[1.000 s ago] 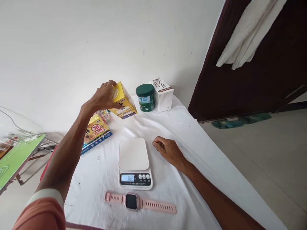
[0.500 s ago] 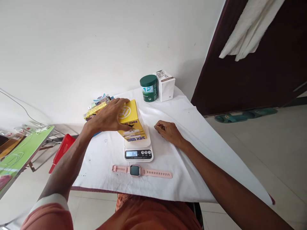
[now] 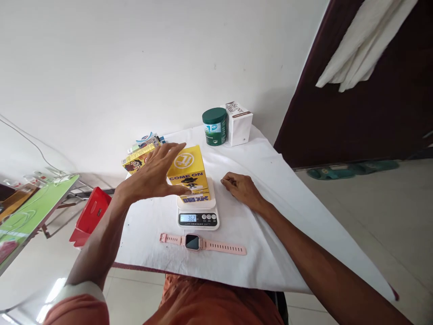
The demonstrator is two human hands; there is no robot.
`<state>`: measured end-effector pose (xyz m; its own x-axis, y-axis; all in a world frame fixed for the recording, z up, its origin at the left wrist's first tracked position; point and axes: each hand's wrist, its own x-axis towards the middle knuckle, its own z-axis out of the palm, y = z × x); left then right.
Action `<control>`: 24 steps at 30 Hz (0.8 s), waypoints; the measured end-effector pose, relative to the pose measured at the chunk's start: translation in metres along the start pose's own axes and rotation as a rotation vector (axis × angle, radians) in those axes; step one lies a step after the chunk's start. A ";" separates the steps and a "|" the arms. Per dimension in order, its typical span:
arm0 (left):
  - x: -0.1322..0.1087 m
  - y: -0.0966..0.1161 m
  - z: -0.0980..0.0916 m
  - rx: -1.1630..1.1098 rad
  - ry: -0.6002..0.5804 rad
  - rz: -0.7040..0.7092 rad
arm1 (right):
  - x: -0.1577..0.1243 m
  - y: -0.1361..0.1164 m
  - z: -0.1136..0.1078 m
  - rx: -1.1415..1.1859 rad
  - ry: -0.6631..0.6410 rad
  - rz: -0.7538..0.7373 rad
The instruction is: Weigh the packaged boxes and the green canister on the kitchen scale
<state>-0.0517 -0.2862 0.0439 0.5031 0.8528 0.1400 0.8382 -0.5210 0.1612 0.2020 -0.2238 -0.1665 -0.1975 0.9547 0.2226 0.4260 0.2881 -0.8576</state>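
Note:
On the white kitchen scale [image 3: 198, 221] stands a yellow box [image 3: 189, 174] marked "COME ON". The scale's display reads 362. My left hand [image 3: 152, 174] is at the box's left side, thumb and fingers spread apart around its near left edge; whether the thumb tip still touches the box I cannot tell. Curled closed, my right hand [image 3: 241, 187] rests on the white cloth to the right of the scale, with nothing visible in its fingers. A pink smartwatch [image 3: 192, 242] lies flat, strap stretched out, in front of the scale.
A green-lidded tub [image 3: 214, 127] and a white box [image 3: 240, 126] stand at the back. More packets, including a small yellow box [image 3: 135, 163], lie behind my left hand. To the left are a red bin [image 3: 91, 216] and a green table [image 3: 37, 207].
My left hand's fingers have spread and drawn back leftwards from the yellow box, showing more of its front. The right hand stays put, and the display still reads 362. The view has shifted slightly.

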 end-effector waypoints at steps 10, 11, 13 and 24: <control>-0.091 -0.007 0.026 -0.235 0.441 -0.192 | -0.003 -0.002 0.000 -0.016 -0.011 0.023; -0.090 -0.010 0.030 -0.250 0.429 -0.187 | -0.003 -0.003 0.000 -0.017 -0.014 0.025; -0.081 -0.018 0.038 -0.281 0.397 -0.170 | -0.004 -0.004 0.000 -0.021 -0.022 0.029; -0.008 -0.044 0.100 -0.630 0.244 -0.102 | -0.005 0.000 0.000 0.002 -0.062 0.072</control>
<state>-0.0715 -0.2663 -0.0624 0.3045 0.9045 0.2987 0.5591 -0.4236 0.7127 0.2029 -0.2281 -0.1675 -0.2202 0.9666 0.1313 0.4395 0.2184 -0.8713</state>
